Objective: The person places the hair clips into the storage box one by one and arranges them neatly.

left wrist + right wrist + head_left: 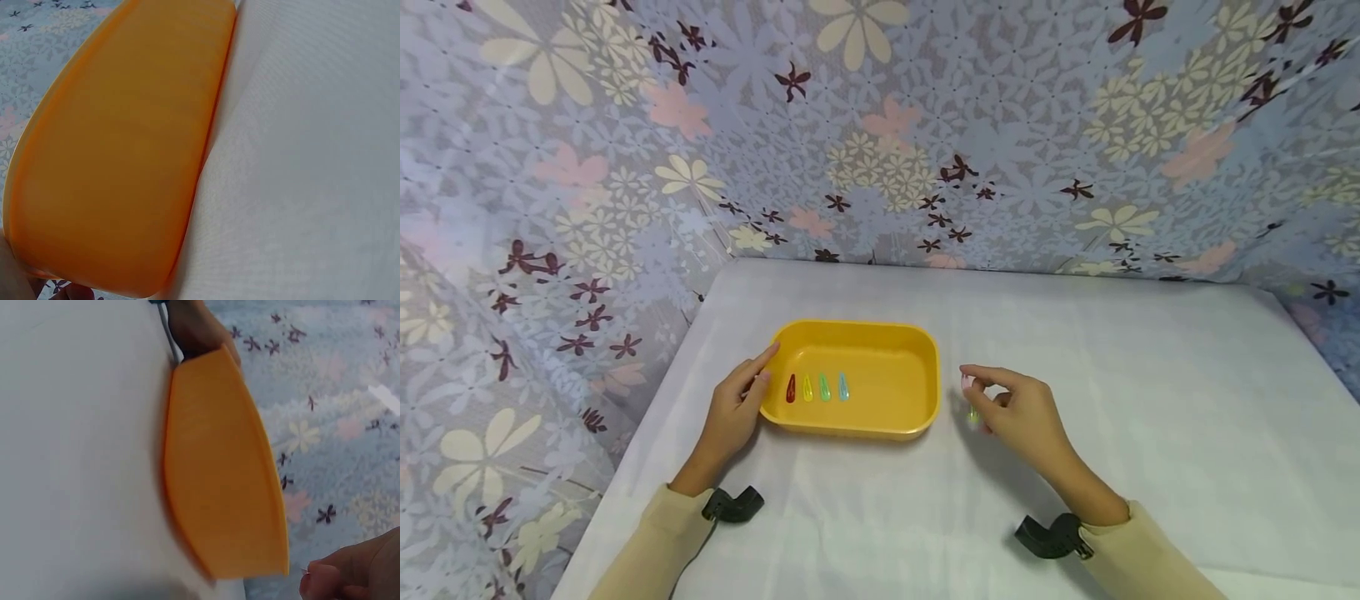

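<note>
My left hand [735, 404] rests against the left end of a yellow tray [880, 432], index finger stretched along the rim and thumb at the edge. Inside, toward the left, lie a red snap hair clip [791, 388], a yellow one [808, 387], a green one [824, 387] and a blue one [844, 387], spaced in a row. Just right of the tray, my right hand [1026, 414] pinches a pink hair clip [966, 382] between thumb and index finger. A yellow-green clip [973, 414] shows below the thumb, partly hidden by the hand.
White cloth [1150, 400] covers the table on both sides of the tray. Behind it hangs a flowered curtain [1000, 133], which also runs down the left side. Black wrist mounts [1051, 536] sit at both sleeve cuffs.
</note>
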The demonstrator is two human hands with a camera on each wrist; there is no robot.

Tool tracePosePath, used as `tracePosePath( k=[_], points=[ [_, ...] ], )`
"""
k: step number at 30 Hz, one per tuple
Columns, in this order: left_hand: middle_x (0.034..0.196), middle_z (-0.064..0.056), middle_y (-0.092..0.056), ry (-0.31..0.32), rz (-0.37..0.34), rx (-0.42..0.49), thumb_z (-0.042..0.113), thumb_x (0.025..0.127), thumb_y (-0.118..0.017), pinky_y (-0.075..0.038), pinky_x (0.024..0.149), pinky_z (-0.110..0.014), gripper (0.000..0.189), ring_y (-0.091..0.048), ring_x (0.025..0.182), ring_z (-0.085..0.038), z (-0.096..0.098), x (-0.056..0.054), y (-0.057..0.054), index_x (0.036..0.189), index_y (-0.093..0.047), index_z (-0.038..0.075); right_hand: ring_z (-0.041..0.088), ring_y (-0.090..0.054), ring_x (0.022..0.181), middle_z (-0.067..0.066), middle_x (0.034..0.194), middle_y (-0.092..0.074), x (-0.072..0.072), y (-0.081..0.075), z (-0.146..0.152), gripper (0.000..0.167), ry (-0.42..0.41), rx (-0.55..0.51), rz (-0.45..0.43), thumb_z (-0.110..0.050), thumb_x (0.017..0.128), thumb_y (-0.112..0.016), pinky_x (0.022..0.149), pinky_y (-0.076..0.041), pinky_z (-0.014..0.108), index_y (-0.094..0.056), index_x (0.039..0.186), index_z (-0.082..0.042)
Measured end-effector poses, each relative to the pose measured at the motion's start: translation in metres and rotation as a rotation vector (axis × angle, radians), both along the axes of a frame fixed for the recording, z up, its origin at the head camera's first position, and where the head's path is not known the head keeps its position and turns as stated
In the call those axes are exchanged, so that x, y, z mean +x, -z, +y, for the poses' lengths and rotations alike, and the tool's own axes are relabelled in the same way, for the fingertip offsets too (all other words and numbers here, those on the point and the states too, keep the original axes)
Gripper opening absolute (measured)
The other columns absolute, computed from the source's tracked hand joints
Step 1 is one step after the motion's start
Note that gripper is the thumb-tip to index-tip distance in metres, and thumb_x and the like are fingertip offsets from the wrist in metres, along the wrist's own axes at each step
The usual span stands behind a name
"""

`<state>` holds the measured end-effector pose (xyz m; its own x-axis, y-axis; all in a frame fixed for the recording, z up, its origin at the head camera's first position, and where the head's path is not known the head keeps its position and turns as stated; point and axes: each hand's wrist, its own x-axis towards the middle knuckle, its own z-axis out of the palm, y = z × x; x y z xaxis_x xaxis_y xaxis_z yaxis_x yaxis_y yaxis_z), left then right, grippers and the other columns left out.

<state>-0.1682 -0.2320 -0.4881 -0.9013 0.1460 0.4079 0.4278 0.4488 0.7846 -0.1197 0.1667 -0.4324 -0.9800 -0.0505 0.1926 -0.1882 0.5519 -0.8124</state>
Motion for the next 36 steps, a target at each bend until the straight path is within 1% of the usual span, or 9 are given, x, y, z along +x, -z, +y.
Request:
tracePosePath(
  k=[5,12,14,15,23,25,29,32,36],
  points=[
    [0.1,-0.011,-0.063,-0.007,-0.01,0.004,0.013,0.108,-0.051,-0.044,0.072,-0.019,0.041,-0.05,0.081,-0.017,-0.001,0.001,0.001,0.148,-0.057,0.018,0.012,-0.044,0.04,-0.001,0.094,-0.068,-0.006,-0.009,-0.021,0.026,-0.068,0.012,0.031,-0.014,0.096,-0.073,0.039,-0.036,0.025,-0.077,0.122,-0.015],
    [0.101,-0.015,-0.063,-0.003,-0.012,0.018,0.011,0.108,-0.051,-0.043,0.071,-0.018,0.04,-0.05,0.081,-0.016,0.003,0.003,-0.005,0.147,-0.058,0.015,0.011,-0.042,0.051,-0.003,0.091,-0.069,-0.021,-0.018,-0.051,0.026,-0.137,0.076,0.086,-0.014,0.095,-0.075,0.047,-0.036,0.024,-0.077,0.121,-0.01],
    [0.101,-0.014,-0.063,-0.006,-0.023,0.017,0.011,0.108,-0.051,-0.044,0.072,-0.019,0.04,-0.05,0.081,-0.017,0.003,0.003,-0.005,0.147,-0.058,0.015,0.011,-0.042,0.053,-0.003,0.09,-0.07,-0.026,-0.02,-0.06,0.026,-0.16,0.092,0.078,-0.015,0.095,-0.075,0.049,-0.035,0.024,-0.077,0.121,-0.01],
    [0.102,-0.012,-0.063,-0.006,-0.024,0.012,0.013,0.108,-0.051,-0.044,0.072,-0.019,0.04,-0.051,0.082,-0.017,0.001,0.0,-0.001,0.148,-0.057,0.018,0.011,-0.041,0.054,-0.003,0.09,-0.07,-0.029,-0.02,-0.064,0.026,-0.173,0.103,0.068,-0.015,0.095,-0.075,0.049,-0.035,0.024,-0.077,0.121,-0.01],
    [0.098,-0.012,-0.061,-0.006,-0.026,0.0,0.014,0.108,-0.051,-0.043,0.069,-0.02,0.04,-0.049,0.08,-0.017,0.001,0.0,-0.002,0.148,-0.057,0.018,0.01,-0.033,0.05,-0.004,0.089,-0.071,-0.05,-0.022,-0.092,0.025,-0.285,0.179,-0.008,-0.013,0.097,-0.072,0.049,-0.03,0.023,-0.076,0.12,-0.005],
    [0.098,-0.012,-0.062,-0.008,-0.023,-0.003,0.014,0.108,-0.051,-0.043,0.069,-0.02,0.04,-0.049,0.08,-0.017,0.0,0.001,-0.001,0.148,-0.057,0.018,0.01,-0.036,0.051,-0.004,0.089,-0.071,-0.055,-0.019,-0.098,0.025,-0.308,0.183,-0.029,-0.012,0.097,-0.072,0.05,-0.031,0.024,-0.076,0.12,-0.003],
    [0.099,-0.012,-0.062,-0.008,-0.028,-0.001,0.012,0.108,-0.051,-0.044,0.07,-0.02,0.04,-0.049,0.079,-0.017,-0.001,0.002,0.0,0.148,-0.057,0.018,0.011,-0.051,0.066,-0.003,0.089,-0.073,-0.06,-0.011,-0.11,0.024,-0.334,0.2,-0.089,-0.011,0.096,-0.072,0.057,-0.038,0.024,-0.076,0.118,-0.002],
    [0.1,-0.012,-0.063,-0.003,-0.026,0.003,0.012,0.108,-0.051,-0.044,0.069,-0.02,0.04,-0.049,0.08,-0.016,0.0,0.001,0.001,0.147,-0.058,0.018,0.012,-0.058,0.075,-0.003,0.088,-0.073,-0.063,-0.005,-0.118,0.021,-0.338,0.236,-0.096,-0.01,0.096,-0.072,0.064,-0.044,0.025,-0.077,0.114,-0.002],
    [0.102,-0.012,-0.064,-0.004,-0.014,0.007,0.011,0.108,-0.051,-0.043,0.069,-0.019,0.04,-0.049,0.081,-0.016,0.0,-0.001,0.0,0.147,-0.058,0.017,0.013,-0.059,0.075,0.0,0.09,-0.074,-0.071,0.0,-0.124,0.02,-0.33,0.27,-0.069,-0.008,0.094,-0.072,0.069,-0.049,0.026,-0.078,0.112,-0.001]
  ],
)
